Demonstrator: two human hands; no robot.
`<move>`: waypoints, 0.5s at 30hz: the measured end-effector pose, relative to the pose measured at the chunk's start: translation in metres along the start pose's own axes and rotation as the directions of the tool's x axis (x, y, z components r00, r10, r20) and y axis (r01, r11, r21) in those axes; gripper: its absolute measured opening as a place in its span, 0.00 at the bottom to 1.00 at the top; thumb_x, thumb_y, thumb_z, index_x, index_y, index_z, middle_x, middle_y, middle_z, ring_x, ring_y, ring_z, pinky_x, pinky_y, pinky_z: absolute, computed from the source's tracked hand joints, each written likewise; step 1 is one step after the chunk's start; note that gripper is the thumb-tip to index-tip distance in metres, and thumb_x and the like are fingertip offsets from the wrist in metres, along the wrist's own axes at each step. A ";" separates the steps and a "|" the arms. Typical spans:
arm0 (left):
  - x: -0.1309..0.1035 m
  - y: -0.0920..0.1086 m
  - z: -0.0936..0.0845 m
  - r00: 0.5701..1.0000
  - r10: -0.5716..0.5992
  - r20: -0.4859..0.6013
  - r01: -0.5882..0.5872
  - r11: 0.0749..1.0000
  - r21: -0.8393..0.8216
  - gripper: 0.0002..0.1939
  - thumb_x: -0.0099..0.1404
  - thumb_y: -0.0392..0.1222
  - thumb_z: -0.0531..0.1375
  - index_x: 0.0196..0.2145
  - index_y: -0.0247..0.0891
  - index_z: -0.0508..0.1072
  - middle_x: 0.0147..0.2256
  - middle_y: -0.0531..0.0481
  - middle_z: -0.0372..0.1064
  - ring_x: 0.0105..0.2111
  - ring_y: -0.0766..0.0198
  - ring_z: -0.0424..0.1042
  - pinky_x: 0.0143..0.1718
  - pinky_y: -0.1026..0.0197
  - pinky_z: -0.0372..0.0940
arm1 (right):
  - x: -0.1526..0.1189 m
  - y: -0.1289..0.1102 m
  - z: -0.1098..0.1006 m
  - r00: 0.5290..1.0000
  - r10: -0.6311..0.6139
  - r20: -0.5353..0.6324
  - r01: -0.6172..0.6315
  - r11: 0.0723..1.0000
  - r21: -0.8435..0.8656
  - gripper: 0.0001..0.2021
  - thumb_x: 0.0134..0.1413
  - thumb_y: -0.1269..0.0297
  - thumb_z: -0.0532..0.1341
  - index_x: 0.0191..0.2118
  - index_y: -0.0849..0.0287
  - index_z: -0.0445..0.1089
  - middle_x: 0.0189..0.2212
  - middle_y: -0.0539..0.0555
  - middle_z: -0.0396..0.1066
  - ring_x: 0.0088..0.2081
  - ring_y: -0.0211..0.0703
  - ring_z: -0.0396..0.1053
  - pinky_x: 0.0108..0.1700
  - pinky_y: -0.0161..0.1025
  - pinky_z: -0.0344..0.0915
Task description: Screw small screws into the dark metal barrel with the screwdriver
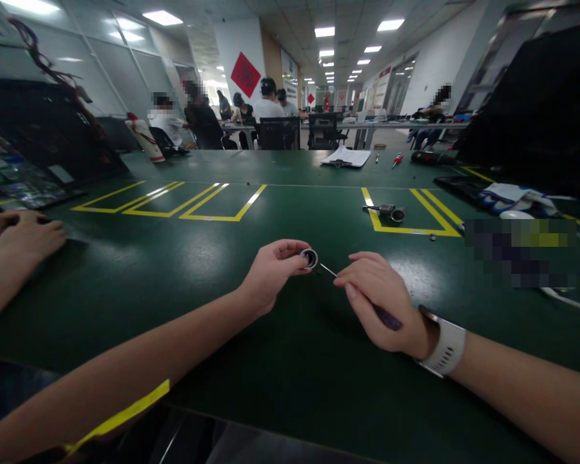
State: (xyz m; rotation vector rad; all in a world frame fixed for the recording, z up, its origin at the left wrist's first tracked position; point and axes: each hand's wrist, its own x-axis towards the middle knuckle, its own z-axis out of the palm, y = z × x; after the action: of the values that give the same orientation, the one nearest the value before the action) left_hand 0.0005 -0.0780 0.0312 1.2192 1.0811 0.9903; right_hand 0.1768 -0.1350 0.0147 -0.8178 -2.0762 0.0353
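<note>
Near the centre of the frame, the left hand (273,274) is pinching a ring-shaped metal part (310,258). Just right of it, the right hand (379,296) is gripping a thin-shafted tool (329,270), whose tip is pointing toward the ring without touching. Right of centre, a metal fitting (390,212) is lying across yellow tape (374,221); at the left edge, a co-worker's hand (29,240) is showing.

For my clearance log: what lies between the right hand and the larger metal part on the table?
Head view: yellow tape on the green tabletop separates the right hand and metal part.
</note>
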 end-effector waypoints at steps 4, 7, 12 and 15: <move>-0.004 0.000 0.002 1.000 0.002 0.014 -0.002 1.000 -0.004 0.12 0.52 0.31 0.62 0.37 0.31 0.72 0.34 0.46 0.73 0.34 0.65 0.72 0.39 0.61 0.68 | 0.000 -0.003 -0.002 0.997 -0.077 -0.032 0.077 0.997 0.015 0.09 0.50 0.76 0.53 0.34 0.62 0.69 0.28 0.56 0.73 0.33 0.44 0.70 0.47 0.50 0.62; -0.007 0.001 0.004 1.000 0.015 0.026 -0.015 1.000 0.004 0.13 0.50 0.31 0.63 0.37 0.31 0.73 0.34 0.46 0.74 0.34 0.64 0.73 0.39 0.60 0.68 | 0.000 -0.004 -0.002 0.999 0.010 -0.045 -0.007 0.998 0.064 0.09 0.51 0.75 0.53 0.32 0.62 0.70 0.28 0.55 0.73 0.31 0.43 0.70 0.47 0.50 0.61; -0.010 0.003 0.003 0.999 0.032 -0.043 -0.030 0.999 0.032 0.13 0.50 0.32 0.64 0.36 0.31 0.73 0.35 0.46 0.74 0.33 0.63 0.73 0.40 0.58 0.68 | 0.001 0.008 -0.001 0.897 0.433 -0.088 -0.365 0.838 0.405 0.12 0.55 0.69 0.51 0.28 0.60 0.72 0.26 0.53 0.73 0.32 0.44 0.70 0.41 0.46 0.64; -0.009 0.004 0.002 0.998 0.035 -0.059 -0.034 0.999 0.015 0.13 0.51 0.32 0.63 0.38 0.32 0.73 0.36 0.45 0.74 0.35 0.63 0.73 0.40 0.59 0.69 | 0.002 0.021 0.003 0.780 0.626 -0.004 -0.470 0.590 0.656 0.13 0.54 0.67 0.52 0.26 0.60 0.72 0.24 0.53 0.72 0.30 0.43 0.70 0.38 0.45 0.65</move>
State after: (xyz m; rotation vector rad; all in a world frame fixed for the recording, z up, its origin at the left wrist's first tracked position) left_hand 0.0001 -0.0866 0.0360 1.2305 1.1181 1.0526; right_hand 0.1852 -0.1169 0.0083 -0.9468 -1.3493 0.8969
